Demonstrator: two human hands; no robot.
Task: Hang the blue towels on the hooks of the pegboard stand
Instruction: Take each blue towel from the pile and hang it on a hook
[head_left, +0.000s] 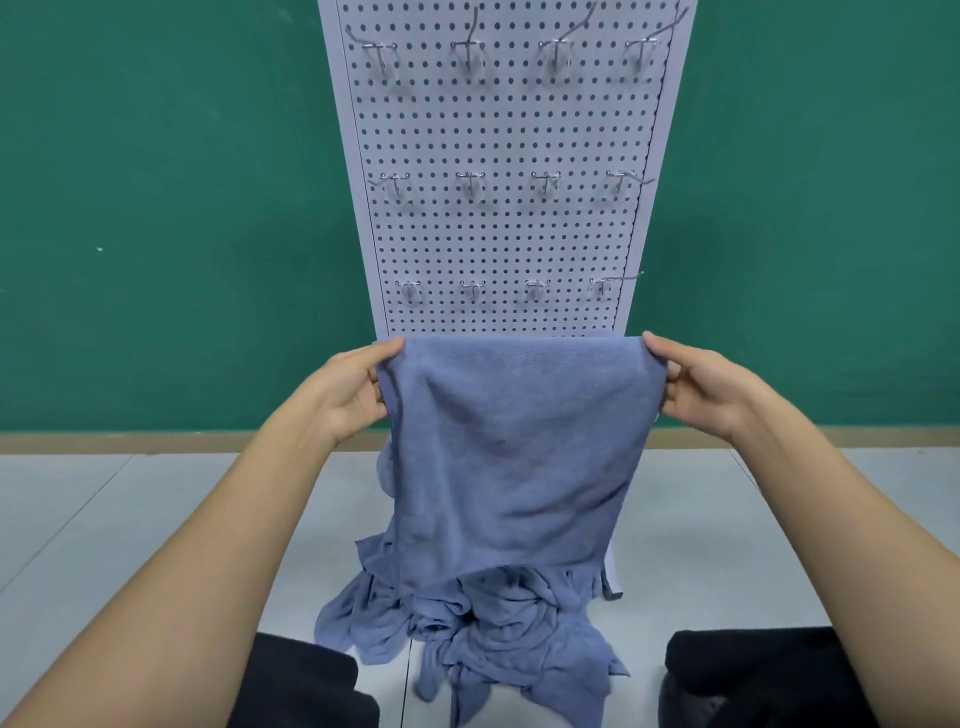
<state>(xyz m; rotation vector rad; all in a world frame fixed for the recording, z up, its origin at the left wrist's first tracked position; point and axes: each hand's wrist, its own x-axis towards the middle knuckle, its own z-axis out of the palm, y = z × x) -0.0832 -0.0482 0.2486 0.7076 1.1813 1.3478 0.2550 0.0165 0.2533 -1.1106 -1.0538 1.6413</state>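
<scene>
My spread blue towel screens the pegboard stand at its foot. Above the towel's top edge, three rows of hooks jut into open air.

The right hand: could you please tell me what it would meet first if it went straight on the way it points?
Probably the pegboard low down, under the bottom hooks; the right hand pinches the towel, and depth is unclear.

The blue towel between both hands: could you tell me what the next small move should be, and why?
Probably raise the towel to a hook in the bottom row. The left hand and right hand pinch its top corners just below the pegboard, and every visible hook is bare.
</scene>
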